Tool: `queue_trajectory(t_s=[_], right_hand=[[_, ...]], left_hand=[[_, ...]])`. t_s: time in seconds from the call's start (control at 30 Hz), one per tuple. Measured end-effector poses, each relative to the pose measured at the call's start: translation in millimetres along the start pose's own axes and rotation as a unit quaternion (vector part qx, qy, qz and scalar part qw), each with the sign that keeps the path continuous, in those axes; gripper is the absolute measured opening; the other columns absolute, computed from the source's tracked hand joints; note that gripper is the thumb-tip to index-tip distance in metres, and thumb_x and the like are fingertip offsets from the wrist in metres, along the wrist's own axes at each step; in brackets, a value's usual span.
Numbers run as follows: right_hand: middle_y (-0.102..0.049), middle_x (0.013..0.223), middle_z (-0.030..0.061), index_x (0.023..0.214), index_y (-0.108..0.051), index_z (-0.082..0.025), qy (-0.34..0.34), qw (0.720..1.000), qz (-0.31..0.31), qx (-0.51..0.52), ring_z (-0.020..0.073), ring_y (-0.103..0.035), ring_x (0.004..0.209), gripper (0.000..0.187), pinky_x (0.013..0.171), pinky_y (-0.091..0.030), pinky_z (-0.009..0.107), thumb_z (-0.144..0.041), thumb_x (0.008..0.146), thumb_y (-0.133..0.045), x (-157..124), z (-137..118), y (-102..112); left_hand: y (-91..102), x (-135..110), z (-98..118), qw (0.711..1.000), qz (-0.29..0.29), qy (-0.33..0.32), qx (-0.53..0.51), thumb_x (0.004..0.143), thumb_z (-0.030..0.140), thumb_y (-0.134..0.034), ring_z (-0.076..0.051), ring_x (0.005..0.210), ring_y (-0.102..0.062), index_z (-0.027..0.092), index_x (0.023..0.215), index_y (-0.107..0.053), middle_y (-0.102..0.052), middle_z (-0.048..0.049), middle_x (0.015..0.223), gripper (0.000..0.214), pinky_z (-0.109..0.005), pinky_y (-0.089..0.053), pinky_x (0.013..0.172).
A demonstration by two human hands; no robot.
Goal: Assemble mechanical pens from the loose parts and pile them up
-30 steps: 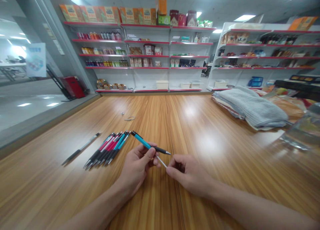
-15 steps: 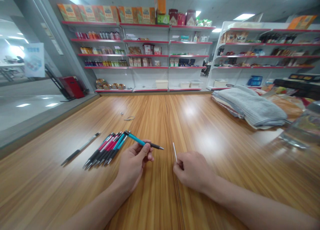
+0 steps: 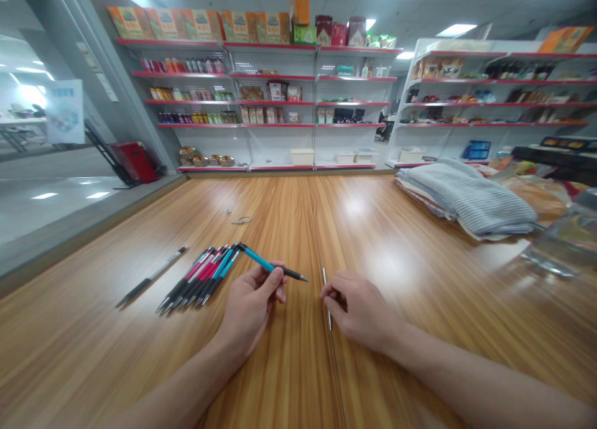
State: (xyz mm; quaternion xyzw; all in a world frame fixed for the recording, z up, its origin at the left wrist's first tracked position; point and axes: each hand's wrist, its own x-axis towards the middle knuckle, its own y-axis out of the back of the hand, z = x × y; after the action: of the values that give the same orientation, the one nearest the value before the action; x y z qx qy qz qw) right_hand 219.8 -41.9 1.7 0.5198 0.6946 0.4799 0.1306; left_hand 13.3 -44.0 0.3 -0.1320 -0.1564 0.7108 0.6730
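Observation:
My left hand point(image 3: 254, 304) is closed in a pinch around a blue click pen point(image 3: 259, 258) with a black grip. That pen's metal tip points right, and its other end is by a row of several pens point(image 3: 200, 276) in blue, red and black. Along the table seam lies a thin white pen refill point(image 3: 330, 321) with a darker lower end. My right hand point(image 3: 361, 308) is over the refill's middle, thumb and forefinger curled but apart; whether they touch it is hard to see.
A grey pen point(image 3: 152, 276) lies apart at the left. Beyond the pens are a small thin loop point(image 3: 242, 219) and a tiny bit point(image 3: 228, 211). Folded striped cloth point(image 3: 471, 196) and a clear glass vessel point(image 3: 562, 242) stand at the right of the wooden table point(image 3: 280, 379).
My right hand has loosened its pinch on the refill and shifted slightly up. The refill's lower end now shows beneath it. My left hand and the blue pen have hardly moved.

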Motion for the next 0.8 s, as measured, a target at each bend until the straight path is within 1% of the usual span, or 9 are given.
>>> queue_trajectory(t_s=[0.1, 0.17, 0.27, 0.37, 0.43, 0.53, 0.67, 0.8], right_hand=[[-0.061, 0.076, 0.0005, 0.078, -0.062, -0.02, 0.021, 1.0, -0.01, 0.012, 0.0136, -0.054, 0.074, 0.011, 0.066, -0.038, 0.024, -0.013, 0.08, -0.053, 0.3, -1.8, 0.0], [-0.06, 0.074, 0.0003, 0.077, -0.062, -0.019, 0.022, 0.999, -0.013, 0.022, 0.0133, -0.053, 0.072, 0.01, 0.064, -0.038, 0.024, -0.013, 0.079, -0.054, 1.0, -1.9, 0.2], [-0.06, 0.073, 0.0004, 0.079, -0.063, -0.019, -0.006, 0.998, 0.0, 0.056, 0.0123, -0.053, 0.068, 0.011, 0.061, -0.038, 0.024, -0.013, 0.08, -0.054, 2.7, 0.7, 0.5], [-0.061, 0.079, 0.0016, 0.083, -0.064, -0.018, -0.023, 0.996, 0.014, 0.086, 0.0112, -0.054, 0.066, 0.014, 0.06, -0.039, 0.023, -0.011, 0.081, -0.052, 3.9, 4.6, -0.1], [-0.06, 0.083, 0.0023, 0.082, -0.065, -0.018, -0.018, 0.996, 0.01, 0.082, 0.0114, -0.055, 0.069, 0.015, 0.062, -0.04, 0.023, -0.01, 0.079, -0.052, 3.7, 5.9, -0.7], [-0.06, 0.084, 0.0017, 0.08, -0.065, -0.02, -0.005, 0.998, -0.004, 0.056, 0.0125, -0.055, 0.075, 0.018, 0.064, -0.04, 0.023, -0.008, 0.078, -0.051, 2.3, 4.5, -0.6], [-0.059, 0.081, 0.0007, 0.079, -0.065, -0.02, 0.009, 0.999, -0.021, 0.029, 0.0131, -0.054, 0.075, 0.019, 0.066, -0.039, 0.023, -0.008, 0.075, -0.051, 1.3, 0.6, 2.3], [-0.06, 0.079, 0.0003, 0.078, -0.064, -0.02, 0.032, 0.998, -0.044, 0.026, 0.013, -0.054, 0.074, 0.019, 0.065, -0.038, 0.023, -0.007, 0.072, -0.052, 1.6, -0.4, 6.1]], left_hand=[[-0.4, 0.0, -0.1, 1.0, 0.002, -0.002, 0.003, 0.075, 0.024, -0.072, -0.006, 0.053, -0.051, 0.012, 0.096, -0.061, -0.06, -0.0004, 0.069, 0.027, -0.017, -0.041, 0.052], [-0.9, -0.3, 0.4, 1.0, 0.002, -0.001, 0.002, 0.075, 0.024, -0.072, -0.006, 0.053, -0.051, 0.012, 0.096, -0.061, -0.06, -0.0004, 0.068, 0.027, -0.017, -0.041, 0.052], [-1.0, -0.8, 1.2, 1.0, 0.002, 0.005, 0.001, 0.074, 0.024, -0.072, -0.006, 0.052, -0.051, 0.012, 0.096, -0.061, -0.06, -0.0001, 0.068, 0.028, -0.017, -0.041, 0.053], [0.0, -0.8, 0.8, 1.0, 0.002, 0.004, 0.0, 0.074, 0.024, -0.073, -0.006, 0.052, -0.05, 0.012, 0.096, -0.062, -0.06, -0.0002, 0.067, 0.027, -0.017, -0.041, 0.052], [0.8, -0.5, 0.1, 1.0, 0.001, 0.001, 0.0, 0.074, 0.024, -0.072, -0.006, 0.052, -0.05, 0.012, 0.095, -0.062, -0.06, -0.0003, 0.067, 0.027, -0.017, -0.04, 0.052], [1.3, -0.1, -0.9, 1.0, -0.002, -0.001, 0.002, 0.076, 0.024, -0.071, -0.006, 0.052, -0.05, 0.012, 0.096, -0.062, -0.06, -0.0001, 0.067, 0.025, -0.017, -0.04, 0.052], [1.6, -0.2, -1.1, 1.0, -0.003, 0.0, 0.003, 0.076, 0.024, -0.071, -0.006, 0.052, -0.05, 0.012, 0.096, -0.062, -0.06, -0.0003, 0.068, 0.025, -0.016, -0.04, 0.052], [1.5, -0.3, -0.4, 1.0, -0.001, 0.005, 0.002, 0.076, 0.024, -0.071, -0.006, 0.052, -0.05, 0.012, 0.096, -0.062, -0.06, -0.0002, 0.067, 0.026, -0.017, -0.04, 0.052]])
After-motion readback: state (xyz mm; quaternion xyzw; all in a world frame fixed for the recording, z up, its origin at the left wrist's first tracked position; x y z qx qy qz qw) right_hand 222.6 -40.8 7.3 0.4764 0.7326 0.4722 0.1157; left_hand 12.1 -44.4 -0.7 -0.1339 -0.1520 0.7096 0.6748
